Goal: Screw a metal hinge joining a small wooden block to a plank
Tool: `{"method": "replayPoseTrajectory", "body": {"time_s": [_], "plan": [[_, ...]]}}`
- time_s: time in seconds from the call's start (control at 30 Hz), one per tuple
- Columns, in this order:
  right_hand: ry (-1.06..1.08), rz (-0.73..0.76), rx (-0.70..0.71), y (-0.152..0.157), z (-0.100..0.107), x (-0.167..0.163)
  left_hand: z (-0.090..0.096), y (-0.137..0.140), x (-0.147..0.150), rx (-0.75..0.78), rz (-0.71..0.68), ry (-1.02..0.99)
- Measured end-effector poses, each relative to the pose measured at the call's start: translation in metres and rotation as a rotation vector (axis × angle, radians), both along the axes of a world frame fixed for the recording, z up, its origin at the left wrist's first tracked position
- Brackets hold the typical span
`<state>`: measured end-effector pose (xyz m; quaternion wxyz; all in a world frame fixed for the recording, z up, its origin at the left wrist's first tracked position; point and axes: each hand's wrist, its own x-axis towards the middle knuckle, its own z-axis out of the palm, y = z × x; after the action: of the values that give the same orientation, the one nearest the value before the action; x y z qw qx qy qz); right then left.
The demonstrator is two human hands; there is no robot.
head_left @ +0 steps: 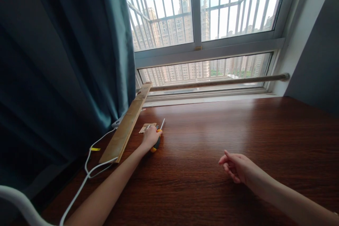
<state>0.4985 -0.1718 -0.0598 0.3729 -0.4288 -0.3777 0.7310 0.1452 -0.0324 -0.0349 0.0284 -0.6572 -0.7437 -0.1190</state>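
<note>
My left hand (150, 136) is closed around the yellow and black handle of a screwdriver (156, 144) on the left part of the table. The metal shaft points up and away toward the window. Just beyond my knuckles lies a small tan card (145, 128) with dark marks, partly covered by the hand; its kind I cannot make out. My right hand (235, 165) hovers over the table's right half, palm turned inward. Its fingers are loosely bent and apart, with nothing in them.
A long wooden board (124, 127) leans at the left of the brown table (196, 183), against a rail (219, 80) by the window. White cables (87, 169) and a yellow tag (95, 149) lie left of it. A blue curtain (106, 42) hangs behind.
</note>
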Motion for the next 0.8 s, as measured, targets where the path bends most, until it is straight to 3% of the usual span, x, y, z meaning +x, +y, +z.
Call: {"method": "replayPoseTrajectory", "body": {"time_s": [0.4, 0.8], "plan": [[-0.005, -0.042, 0.102, -0.010, 0.012, -0.006, -0.002, 0.006, -0.006, 0.057, 0.034, 0.068], [-0.013, -0.032, 0.086, -0.014, 0.017, -0.009, 0.003, -0.027, -0.008, -0.049, -0.002, 0.012]]}}
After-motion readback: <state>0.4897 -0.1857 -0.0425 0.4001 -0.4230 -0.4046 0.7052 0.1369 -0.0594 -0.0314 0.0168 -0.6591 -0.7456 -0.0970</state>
